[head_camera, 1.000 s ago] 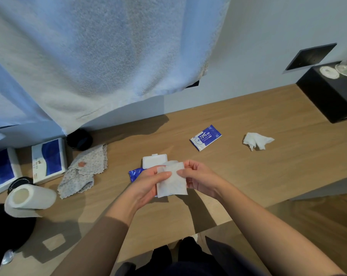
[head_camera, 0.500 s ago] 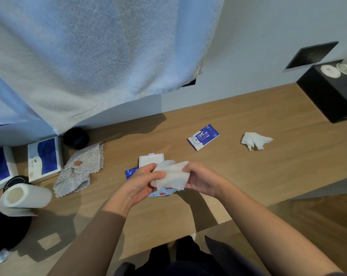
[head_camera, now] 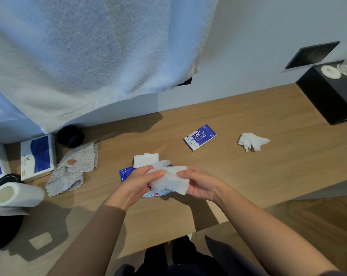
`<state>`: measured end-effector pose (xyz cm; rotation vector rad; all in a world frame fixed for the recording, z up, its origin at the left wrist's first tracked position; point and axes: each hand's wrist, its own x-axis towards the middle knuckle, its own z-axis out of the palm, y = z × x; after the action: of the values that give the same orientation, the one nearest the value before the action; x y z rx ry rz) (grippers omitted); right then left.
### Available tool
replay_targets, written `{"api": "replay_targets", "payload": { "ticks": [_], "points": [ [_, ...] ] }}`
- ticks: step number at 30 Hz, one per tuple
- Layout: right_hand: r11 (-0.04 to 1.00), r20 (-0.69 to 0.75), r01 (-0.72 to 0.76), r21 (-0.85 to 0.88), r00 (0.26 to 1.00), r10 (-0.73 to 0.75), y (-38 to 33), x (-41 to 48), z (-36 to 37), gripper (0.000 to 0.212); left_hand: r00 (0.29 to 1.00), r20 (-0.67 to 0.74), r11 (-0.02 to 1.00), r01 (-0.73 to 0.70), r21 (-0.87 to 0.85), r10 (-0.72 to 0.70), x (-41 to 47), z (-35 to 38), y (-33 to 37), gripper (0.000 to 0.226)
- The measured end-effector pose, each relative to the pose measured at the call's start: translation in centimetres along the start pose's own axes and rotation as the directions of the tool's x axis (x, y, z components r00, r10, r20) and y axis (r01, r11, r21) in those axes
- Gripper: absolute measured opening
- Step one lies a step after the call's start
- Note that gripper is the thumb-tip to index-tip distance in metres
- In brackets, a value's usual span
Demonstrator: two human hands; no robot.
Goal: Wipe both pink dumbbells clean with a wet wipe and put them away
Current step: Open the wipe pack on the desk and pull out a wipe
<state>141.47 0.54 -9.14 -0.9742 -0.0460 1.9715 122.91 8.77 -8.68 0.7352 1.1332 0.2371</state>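
Head view: left hand (head_camera: 135, 183) and right hand (head_camera: 201, 185) pinch the wet wipe (head_camera: 169, 181) toward the near edge of the desk (head_camera: 258, 176); uneven tugging might tear it.

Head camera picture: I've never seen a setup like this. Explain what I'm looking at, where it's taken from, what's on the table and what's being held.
There is no machine here. The camera sits on a person's head and looks forward and down, so the two arms entering from below are that person's own. The left hand and right hand both pinch one white wet wipe between them. Beneath them lies a blue wipe pack with its white lid flipped open. Also on the wooden table: a small blue sachet, a crumpled white wipe to its right, a patterned cloth, a paper roll and a blue-and-white box at the left. A pale towel hangs at the top. No pink dumbbells show.
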Motion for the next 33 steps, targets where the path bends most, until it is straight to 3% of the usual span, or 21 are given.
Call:
{"api": "replay_targets", "payload": {
  "ticks": [2,7,11,14,17,21,27,28,30,33],
  "points": [
    [0.997,-0.011,-0.041,-0.072,0.999,0.04,-0.1,0.0,-0.1,0.049,1.0,-0.013,1.0,-0.023,0.001,0.023,0.0,0.2,-0.1,0.014],
    [0.996,-0.104,-0.036,-0.087,0.994,0.027,-0.2,0.2,0.0,0.057,0.993,-0.093,0.986,-0.059,0.155,0.074,0.1,0.9,-0.1,0.027],
    [0.998,-0.169,0.06,-0.035,0.983,-0.065,0.2,0.3,-0.2,0.016,0.981,-0.093,0.926,-0.125,0.355,0.168,0.0,1.5,0.0,0.026],
    [0.997,-0.178,0.081,0.012,0.981,-0.078,0.6,0.6,-0.4,0.02,0.977,-0.08,0.91,-0.15,0.386,0.195,0.0,1.5,0.0,0.027],
    [0.997,-0.197,0.07,0.025,0.978,-0.063,1.1,1.1,-0.4,0.016,0.988,-0.049,0.952,-0.126,0.28,0.145,0.1,1.2,-0.2,0.019],
    [0.981,-0.259,0.194,0.0,0.948,-0.187,1.6,1.2,-0.2,0.017,0.999,0.038,0.998,-0.005,0.062,0.003,0.2,0.2,-0.1,0.011],
    [0.965,-0.197,0.232,0.123,0.959,-0.206,2.9,0.6,1.3,0.022,0.991,0.13,0.98,0.022,-0.196,0.004,0.0,-0.6,0.7,0.008],
    [0.962,-0.203,0.237,0.137,0.957,-0.207,3.3,0.5,1.8,0.021,0.988,0.154,0.973,0.03,-0.229,0.005,0.0,-1.1,1.0,0.019],
    [0.957,-0.246,0.263,0.121,0.942,-0.228,4.2,0.4,2.5,0.02,0.984,0.179,0.979,0.029,-0.201,0.007,0.0,-2.3,1.3,0.033],
    [0.945,-0.372,0.328,0.005,0.877,-0.303,5.4,0.5,2.8,0.017,0.983,0.185,0.998,-0.011,-0.058,0.022,-0.2,-3.3,1.2,0.02]
  ]
}}
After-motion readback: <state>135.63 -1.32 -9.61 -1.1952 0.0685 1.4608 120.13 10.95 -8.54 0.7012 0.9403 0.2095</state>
